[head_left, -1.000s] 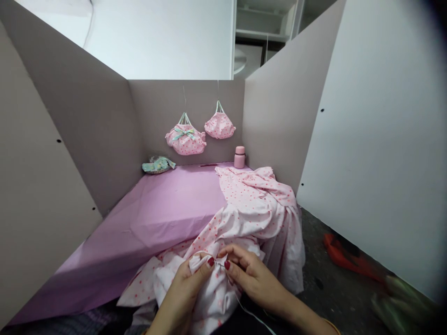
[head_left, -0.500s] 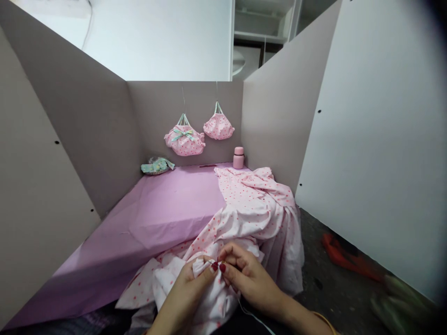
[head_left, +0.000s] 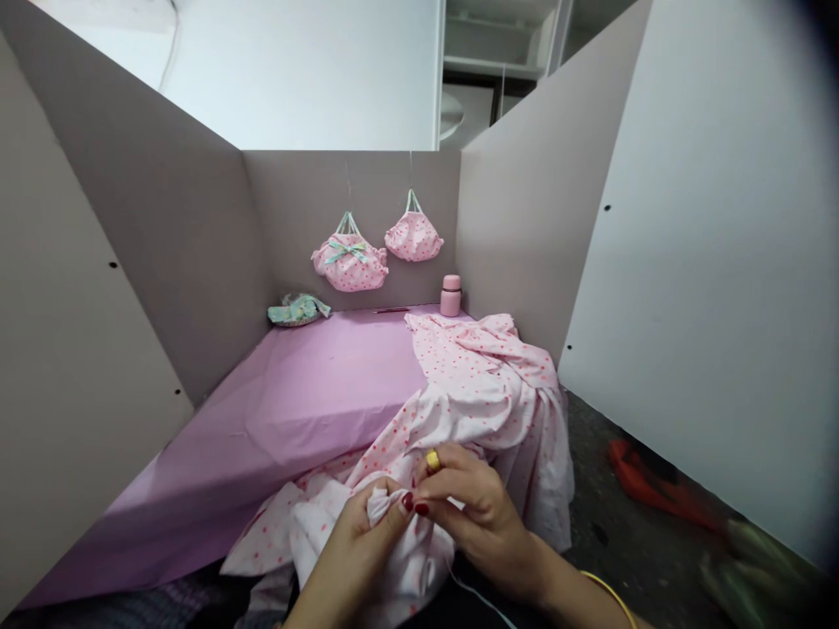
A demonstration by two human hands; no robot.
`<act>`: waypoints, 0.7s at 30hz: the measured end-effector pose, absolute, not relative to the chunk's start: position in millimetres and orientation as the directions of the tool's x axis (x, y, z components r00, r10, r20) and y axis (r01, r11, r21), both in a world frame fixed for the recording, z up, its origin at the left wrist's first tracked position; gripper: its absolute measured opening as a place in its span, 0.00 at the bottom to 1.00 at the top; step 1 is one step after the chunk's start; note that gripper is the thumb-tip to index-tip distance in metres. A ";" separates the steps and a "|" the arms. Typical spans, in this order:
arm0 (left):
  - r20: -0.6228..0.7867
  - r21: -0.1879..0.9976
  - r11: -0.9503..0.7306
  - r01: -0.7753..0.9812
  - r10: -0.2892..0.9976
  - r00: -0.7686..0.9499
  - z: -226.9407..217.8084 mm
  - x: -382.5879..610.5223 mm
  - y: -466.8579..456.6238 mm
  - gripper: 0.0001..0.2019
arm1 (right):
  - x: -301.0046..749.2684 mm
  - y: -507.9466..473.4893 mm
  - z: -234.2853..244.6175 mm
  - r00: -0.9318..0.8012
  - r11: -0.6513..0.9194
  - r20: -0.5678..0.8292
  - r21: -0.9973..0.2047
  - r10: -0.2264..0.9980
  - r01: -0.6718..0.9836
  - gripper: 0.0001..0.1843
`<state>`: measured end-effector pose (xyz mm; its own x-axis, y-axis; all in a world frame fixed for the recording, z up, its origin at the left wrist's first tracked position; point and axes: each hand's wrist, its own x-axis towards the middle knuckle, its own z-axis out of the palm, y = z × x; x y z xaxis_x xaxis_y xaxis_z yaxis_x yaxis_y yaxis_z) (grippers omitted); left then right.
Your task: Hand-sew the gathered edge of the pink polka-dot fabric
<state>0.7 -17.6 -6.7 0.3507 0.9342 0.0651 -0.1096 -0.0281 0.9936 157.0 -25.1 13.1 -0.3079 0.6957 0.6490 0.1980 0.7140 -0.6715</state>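
A person's two bare hands work at the near edge of a large, crumpled cloth [head_left: 472, 393], pale pink with small coral dots. The left hand [head_left: 354, 546] is closed around a small gathered bunch [head_left: 384, 505] of the cloth, its fingers curled over it and its red-painted fingernails [head_left: 407, 501] showing. The right hand [head_left: 475, 515] is curled and close beside the bunch, with its fingertips at the bunch's edge; whether they pinch anything more than the cloth is too small to tell. A gold ring [head_left: 433, 460] sits on one right finger, and a thin yellow bangle [head_left: 609, 598] circles the right wrist. A thin white thread [head_left: 478, 596] runs from below the right hand toward the bottom of the view.

The cloth spreads over the right part of a lilac sheet [head_left: 294, 411] and hangs off its right side. Beyond the cloth, two dotted pink pouches [head_left: 350, 260] [head_left: 413, 236] hang against a grey panel [head_left: 354, 192], above a pink bottle [head_left: 450, 297] and a small dish [head_left: 298, 309] holding teal fabric. To the right of the cloth, an orange object [head_left: 648, 480] lies on a dark floor [head_left: 609, 515].
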 end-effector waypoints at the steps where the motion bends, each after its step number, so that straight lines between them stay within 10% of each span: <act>1: 0.090 0.994 -0.060 -0.094 0.934 0.346 -5.1 0.2 -18.4 0.09 | 158.0 -25.3 13.8 -0.300 0.726 0.670 -0.673 0.679 0.141 0.08; 15: 0.197 0.952 -0.266 0.151 0.911 0.362 6.4 -1.9 -25.2 0.08 | 167.6 -42.0 30.3 -0.445 0.888 0.768 -0.395 0.459 0.235 0.09; 21: 0.083 0.986 -0.117 0.119 0.963 0.258 -3.7 -6.5 -17.7 0.11 | 181.9 -42.0 50.7 -0.089 0.647 0.680 -0.725 0.728 -0.236 0.07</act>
<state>-6.5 -17.7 -3.7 0.2580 0.9626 0.0832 0.1186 -0.1170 0.9860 181.9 -42.0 50.7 -0.0887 0.7283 0.6795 -0.2362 0.6474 -0.7247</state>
